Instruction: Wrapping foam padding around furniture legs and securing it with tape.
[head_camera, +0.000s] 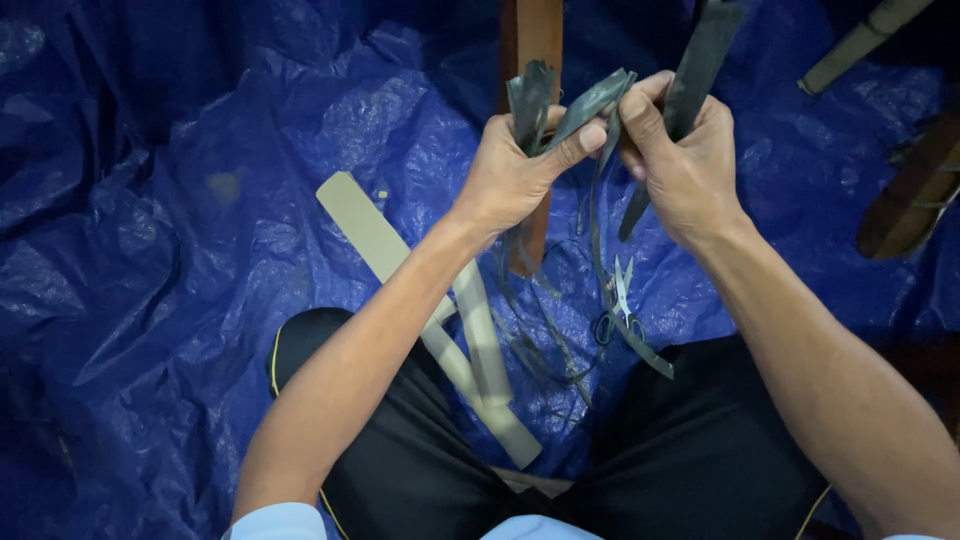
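Left hand (512, 170): fingers curled shut round a bunch of dark green strips (530, 95) – thumb pressed across 1 strip, tips poking up above the knuckles.
Right hand (680, 160): closed in a pinch on a long dark strip (700, 60) that runs up past the fingers to the top edge; thumb meets the left thumb, so both hands touch at the fingertips.
Loose ends: thin strip tails hang down below both palms, btwn the forearms.
Scissors (617, 305): lying flat below the right hand, well apart from the fingers, blades pointing up toward them.
Pale flat slats (440, 320): 2, crossed, lying under the left forearm, 1 reaching out left of the wrist.
Wooden post (535, 40): upright behind the left fingers, just beyond the strips.
Blue tarp (200, 250): crinkled sheet under everything – wide bare stretch left of the left hand.
Right edge: brown wood pieces (905, 200) lying far right of the right hand.
Containers: can't tell of any.
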